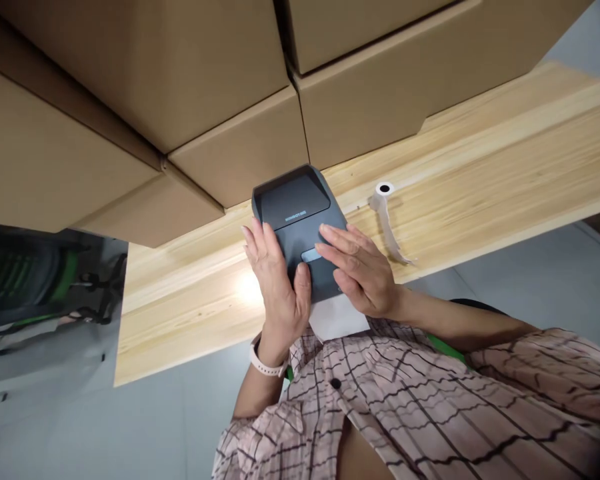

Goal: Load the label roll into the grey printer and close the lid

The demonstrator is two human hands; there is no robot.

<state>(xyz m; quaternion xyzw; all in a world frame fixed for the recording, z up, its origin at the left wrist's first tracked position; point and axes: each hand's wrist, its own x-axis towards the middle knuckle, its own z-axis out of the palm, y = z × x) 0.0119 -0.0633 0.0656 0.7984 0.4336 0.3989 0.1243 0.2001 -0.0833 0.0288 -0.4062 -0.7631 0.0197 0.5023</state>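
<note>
A dark blue-grey label printer (pixel 307 233) is on the wooden table, turned at a slight angle, its cover closed. A white paper strip (pixel 339 317) hangs out of its near end toward the plaid shirt. My left hand (pixel 279 280), with a light band at the wrist, rests along the printer's left side; its fingers are stretched and the thumb lies on top. My right hand (pixel 363 270) lies over the printer's right side, fingers extended and loosely bent, the tips close to a pale oblong button or panel (pixel 311 255). Whether those fingertips press it is hard to tell.
A small white paper roll (pixel 384 189) with a loose tail lies right of the printer. Large cardboard boxes (pixel 245 143) stand stacked along the table's far side. The light wooden table (pixel 180 307) ends near my body. A black-and-green chair (pixel 35 280) is at the far left.
</note>
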